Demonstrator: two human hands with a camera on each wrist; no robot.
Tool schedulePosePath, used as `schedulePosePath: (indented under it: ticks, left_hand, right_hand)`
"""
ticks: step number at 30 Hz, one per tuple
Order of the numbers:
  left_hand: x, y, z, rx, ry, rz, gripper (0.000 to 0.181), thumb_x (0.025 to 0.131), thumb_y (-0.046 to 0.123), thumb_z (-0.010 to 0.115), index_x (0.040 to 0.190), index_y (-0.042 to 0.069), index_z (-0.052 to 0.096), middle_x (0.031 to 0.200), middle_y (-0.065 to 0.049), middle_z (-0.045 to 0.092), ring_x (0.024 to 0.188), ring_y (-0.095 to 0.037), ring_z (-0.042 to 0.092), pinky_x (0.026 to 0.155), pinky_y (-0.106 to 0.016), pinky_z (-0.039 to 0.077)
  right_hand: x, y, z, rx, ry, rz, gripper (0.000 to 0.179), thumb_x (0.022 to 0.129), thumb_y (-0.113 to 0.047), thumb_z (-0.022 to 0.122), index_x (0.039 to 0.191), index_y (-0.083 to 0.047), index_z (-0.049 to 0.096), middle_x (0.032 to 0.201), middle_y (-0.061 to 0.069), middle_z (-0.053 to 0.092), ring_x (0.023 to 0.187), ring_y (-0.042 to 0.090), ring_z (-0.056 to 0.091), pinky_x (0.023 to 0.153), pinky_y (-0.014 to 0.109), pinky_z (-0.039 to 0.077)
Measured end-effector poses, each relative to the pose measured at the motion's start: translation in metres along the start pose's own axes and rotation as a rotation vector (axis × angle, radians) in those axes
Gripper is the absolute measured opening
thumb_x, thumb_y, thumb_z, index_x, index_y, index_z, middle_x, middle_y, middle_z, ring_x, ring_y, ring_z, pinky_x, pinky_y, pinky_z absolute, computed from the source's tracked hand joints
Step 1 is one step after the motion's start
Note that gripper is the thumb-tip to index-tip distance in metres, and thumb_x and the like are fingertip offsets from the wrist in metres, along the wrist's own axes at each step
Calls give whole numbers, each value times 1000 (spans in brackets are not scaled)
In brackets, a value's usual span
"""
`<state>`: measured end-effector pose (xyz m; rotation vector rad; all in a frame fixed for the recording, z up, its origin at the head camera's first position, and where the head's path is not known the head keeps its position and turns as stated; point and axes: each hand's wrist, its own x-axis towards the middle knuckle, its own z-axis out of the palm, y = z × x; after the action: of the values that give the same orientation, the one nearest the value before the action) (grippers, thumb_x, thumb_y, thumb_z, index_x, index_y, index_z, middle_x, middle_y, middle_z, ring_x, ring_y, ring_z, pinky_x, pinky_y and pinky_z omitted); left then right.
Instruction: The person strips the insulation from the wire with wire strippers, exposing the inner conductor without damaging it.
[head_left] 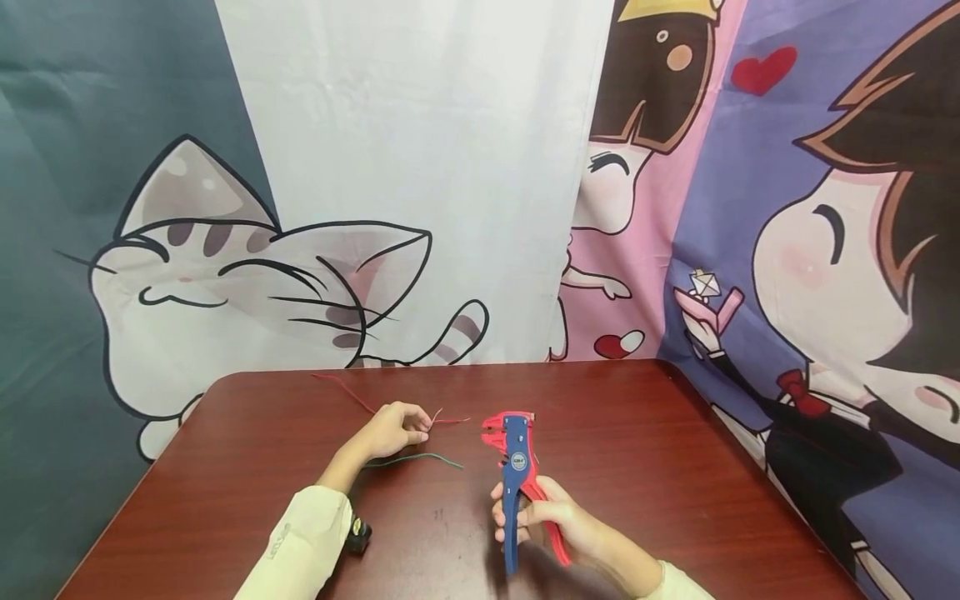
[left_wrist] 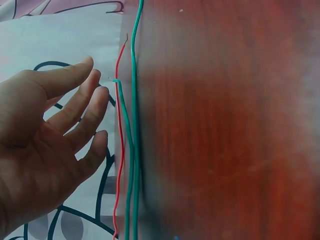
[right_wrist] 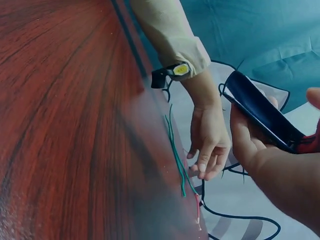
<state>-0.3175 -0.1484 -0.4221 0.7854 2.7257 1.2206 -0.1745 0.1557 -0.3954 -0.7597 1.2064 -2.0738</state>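
Note:
My right hand [head_left: 558, 517] grips a blue and red wire stripper [head_left: 516, 458] by its handles, its head upward and its jaws facing left. In the right wrist view a dark handle [right_wrist: 262, 112] lies across the palm. Over the table, my left hand [head_left: 392, 429] hovers at a thin red wire [head_left: 341, 385], whose bared end extends right of the fingertips. In the left wrist view its fingers [left_wrist: 90, 117] are loosely bent beside the red wire and green wires [left_wrist: 135, 130], with nothing between them. A green wire [head_left: 416, 456] also curves just in front of this hand.
The brown wooden table [head_left: 637, 450] reaches back to a hanging cloth [head_left: 420, 167] printed with a cat and cartoon figures. A small black device [head_left: 358, 535] is strapped at the left wrist.

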Motion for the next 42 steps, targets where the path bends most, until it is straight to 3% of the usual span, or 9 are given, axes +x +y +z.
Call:
schedulePosePath:
  ticks: [4, 14, 24, 30, 35, 42]
  left_hand:
    - [-2, 1, 2, 2, -13, 5, 13, 83, 4, 77, 95, 3, 71, 83, 4, 70, 74, -9, 63, 71, -28, 49]
    - [-7, -5, 6, 14, -34, 10, 16, 81, 4, 79, 95, 3, 71, 86, 0, 71, 72, -8, 63, 69, -25, 50]
    - [-12, -1, 8, 81, -58, -12, 20, 75, -1, 82, 91, 5, 71, 86, -1, 70, 74, -11, 60, 70, -25, 49]
    - [-12, 3, 10, 114, -66, 12, 21, 73, -5, 81, 88, 5, 71, 82, 0, 68, 72, -12, 59, 68, -24, 48]
    - [-11, 3, 13, 159, -70, 35, 19, 74, -7, 79, 83, 6, 70, 76, 2, 66, 68, -6, 56, 66, -23, 47]
    - [-11, 7, 14, 215, -58, 21, 17, 76, -6, 76, 78, 9, 69, 68, 8, 62, 69, -6, 54, 69, -26, 45]
  right_hand:
    - [1, -3, -4, 57, -84, -13, 52, 85, 6, 35, 134, -3, 50, 109, 7, 61, 103, 19, 64, 94, 35, 50]
    - [2, -4, -5, 109, -9, 84, 42, 99, 1, 30, 138, 0, 46, 118, 12, 66, 107, 25, 65, 98, 42, 48]
    - [1, -1, -12, 158, -71, 88, 45, 104, -2, 27, 148, 1, 34, 137, 24, 55, 121, 34, 59, 103, 47, 44]
    - [-1, -2, -9, 166, -67, 152, 44, 106, -10, 26, 149, -5, 33, 134, 20, 59, 121, 37, 58, 94, 50, 49]
    - [0, -2, -9, 214, -67, 144, 41, 106, -10, 22, 144, -11, 39, 123, 11, 62, 117, 35, 61, 92, 50, 51]
    - [2, -2, -11, 193, -95, 123, 40, 106, -10, 21, 139, -11, 43, 115, 10, 62, 106, 28, 64, 89, 52, 52]
